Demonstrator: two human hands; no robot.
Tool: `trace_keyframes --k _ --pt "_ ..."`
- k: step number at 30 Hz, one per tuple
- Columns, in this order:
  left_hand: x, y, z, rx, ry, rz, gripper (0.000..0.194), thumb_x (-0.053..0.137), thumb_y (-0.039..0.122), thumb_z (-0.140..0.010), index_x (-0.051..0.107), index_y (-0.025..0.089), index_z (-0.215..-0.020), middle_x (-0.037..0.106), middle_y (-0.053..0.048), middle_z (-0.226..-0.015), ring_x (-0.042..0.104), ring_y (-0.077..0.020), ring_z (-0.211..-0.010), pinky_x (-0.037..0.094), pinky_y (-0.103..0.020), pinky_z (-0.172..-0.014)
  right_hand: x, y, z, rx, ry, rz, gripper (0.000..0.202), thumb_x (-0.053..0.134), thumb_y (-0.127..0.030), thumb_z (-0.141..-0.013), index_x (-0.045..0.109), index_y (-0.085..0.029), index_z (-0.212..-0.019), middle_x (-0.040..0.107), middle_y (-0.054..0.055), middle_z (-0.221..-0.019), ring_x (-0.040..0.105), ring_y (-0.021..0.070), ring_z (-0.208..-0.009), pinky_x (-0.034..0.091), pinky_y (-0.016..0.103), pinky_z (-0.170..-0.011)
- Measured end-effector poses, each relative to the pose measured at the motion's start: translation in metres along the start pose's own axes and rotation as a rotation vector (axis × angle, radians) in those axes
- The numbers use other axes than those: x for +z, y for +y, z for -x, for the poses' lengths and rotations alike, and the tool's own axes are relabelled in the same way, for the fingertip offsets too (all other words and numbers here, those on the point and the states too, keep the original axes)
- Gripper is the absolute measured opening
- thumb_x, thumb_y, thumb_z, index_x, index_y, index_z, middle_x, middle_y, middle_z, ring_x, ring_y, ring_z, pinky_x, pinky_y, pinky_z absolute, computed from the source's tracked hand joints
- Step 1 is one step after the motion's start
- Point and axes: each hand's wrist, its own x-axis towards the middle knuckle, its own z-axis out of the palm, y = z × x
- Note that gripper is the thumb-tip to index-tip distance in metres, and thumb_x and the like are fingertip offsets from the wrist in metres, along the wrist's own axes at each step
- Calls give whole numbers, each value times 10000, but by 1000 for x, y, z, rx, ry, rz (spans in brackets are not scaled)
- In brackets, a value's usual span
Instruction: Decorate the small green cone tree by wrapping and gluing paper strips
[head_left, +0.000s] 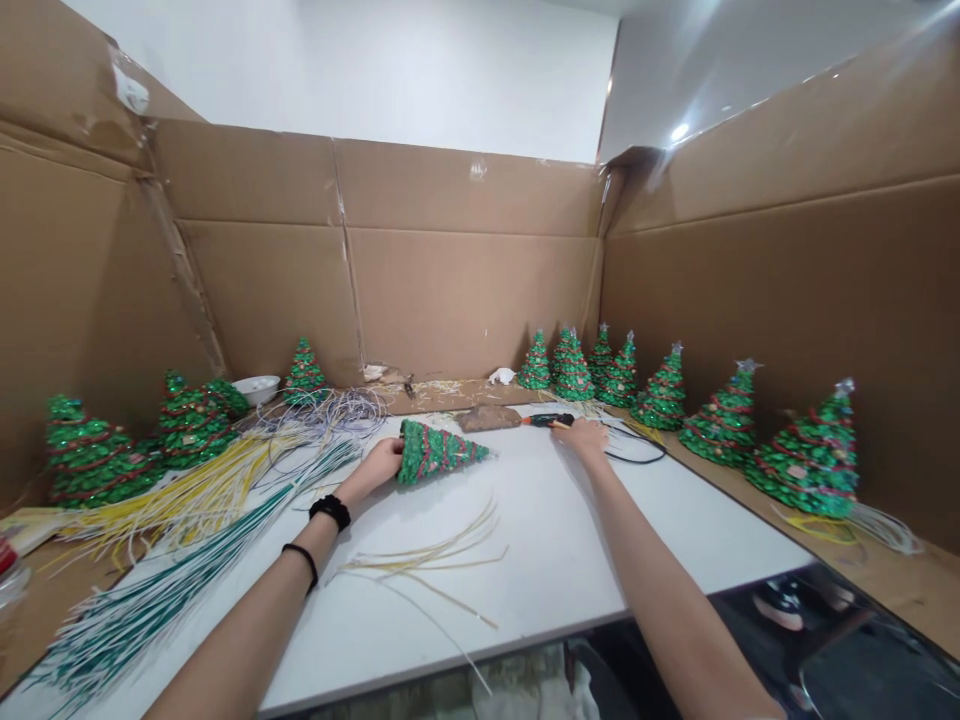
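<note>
My left hand (386, 459) is closed around the base of a small green Christmas tree (439, 452). The tree lies on its side above the white board, its tip pointing right, with red garland wound around it. My right hand (583, 436) is closed on a black-and-orange corded tool (546, 420), which looks like a glue gun; its exact kind is hard to make out. The tool's front end points left at a brown, stained slab (489, 417). A black cord (636, 460) loops to the right of my hand.
Loose pale yellow strips (427, 560) lie in front of me. Bundles of green strips (195, 590) and yellow strips (202, 490) spread on the left, near a white bowl (257, 388). Finished-looking trees (724, 420) line both sides. Cardboard walls (465, 290) enclose the white board (540, 570).
</note>
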Motion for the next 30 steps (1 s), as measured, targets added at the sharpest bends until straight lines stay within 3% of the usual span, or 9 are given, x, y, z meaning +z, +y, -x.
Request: trace_keyframes --k 6,9,12,14,16,19,22,25,30 --pt "3 -2 0 39 -3 -17 170 568 236 -607 685 114 -620 656 -36 -571 552 -160 -571 429 -264 -599 6 -2 6 -54 19 -11 594 610 -434 -731 527 -90 -1208 495 205 -1290 424 328 -1229 368 393 -952" --pt "3 -3 -1 53 -3 -24 175 553 226 -611 685 111 -627 654 -37 -575 551 -159 -569 429 -264 -597 6 -1 4 -58 28 -67 501 617 -389 -726 584 -87 -1124 563 226 -1187 508 340 -1143 423 400 -866" --pt "3 -3 -1 51 12 -27 185 547 225 -609 689 109 -631 651 -39 -572 546 -161 -566 426 -263 -580 -1 -2 0 -99 17 -120 381 590 -389 -741 635 -120 -1007 657 169 -976 613 288 -957 461 329 -726" --pt "3 -2 1 46 2 -13 188 550 230 -613 693 110 -635 650 -39 -570 546 -161 -565 423 -260 -574 -8 -6 0 -214 61 -232 325 557 -397 -761 646 -142 -942 676 114 -867 632 242 -829 451 291 -666" --pt "4 1 2 51 -14 -6 187 557 235 -622 695 109 -635 648 -37 -562 543 -157 -560 420 -258 -576 -15 -14 3 -432 122 -398 291 532 -381 -774 642 -152 -917 679 73 -830 617 209 -765 442 275 -655" --pt "4 2 3 64 -5 -19 178 564 230 -625 692 107 -629 638 -31 -541 531 -149 -543 422 -260 -584 -20 -28 16 -796 187 -545 287 575 -345 -748 639 -155 -952 681 49 -863 579 199 -812 442 287 -735" --pt "4 -1 2 65 8 -19 174 559 222 -618 687 105 -633 633 -26 -542 520 -144 -529 427 -264 -590 -15 -38 28 -1010 230 -517 365 649 -339 -717 635 -167 -1039 671 69 -955 522 223 -913 425 325 -816" --pt "3 -3 1 75 5 -19 181 548 222 -630 686 105 -645 640 -27 -566 525 -145 -537 430 -266 -598 -6 -41 32 -1103 210 -477 369 665 -350 -734 641 -178 -1060 658 81 -989 495 222 -915 420 330 -817" --pt "2 -5 -1 111 -16 -44 189 543 234 -653 685 110 -653 653 -29 -590 544 -157 -569 425 -263 -596 2 -39 29 -1077 144 -402 390 706 -312 -706 648 -182 -1069 663 69 -905 503 217 -881 414 324 -789"
